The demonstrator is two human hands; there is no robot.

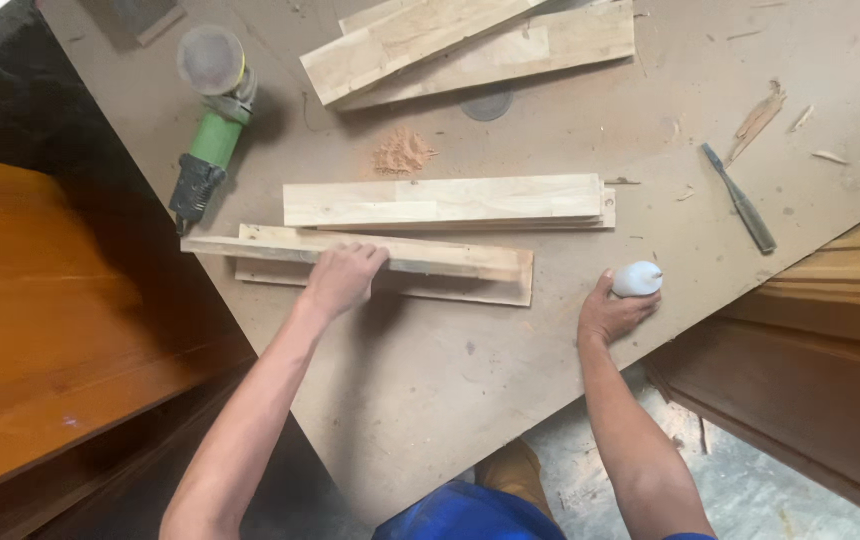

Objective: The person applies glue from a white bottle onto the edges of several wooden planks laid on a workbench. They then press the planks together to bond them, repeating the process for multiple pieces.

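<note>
**Mia:** What is on the far left?

**Ben:** A green grinder (212, 120) lies on the tabletop (430, 400), off to the side, well apart from the hands.

**Mia:** And the left hand (342, 280)?

**Ben:** It lies flat, fingers open, pressing on the long wood strip (350, 252). I think it holds the strip still. That strip sits on top of another board (470, 290), near the front.

**Mia:** What is behind it?

**Ben:** A second stack of boards (445, 200), just beside. Further back are a small heap of sawdust (402, 153) and more planks (470, 45).

**Mia:** And the right hand (612, 312)?

**Ben:** It is curled around a little white bottle (638, 279) near the tabletop's edge. The bottle lies tipped over.

**Mia:** Anything in the way?

**Ben:** No. A chisel (740, 200) and wood chips (760, 118) lie far right, apart.
</note>
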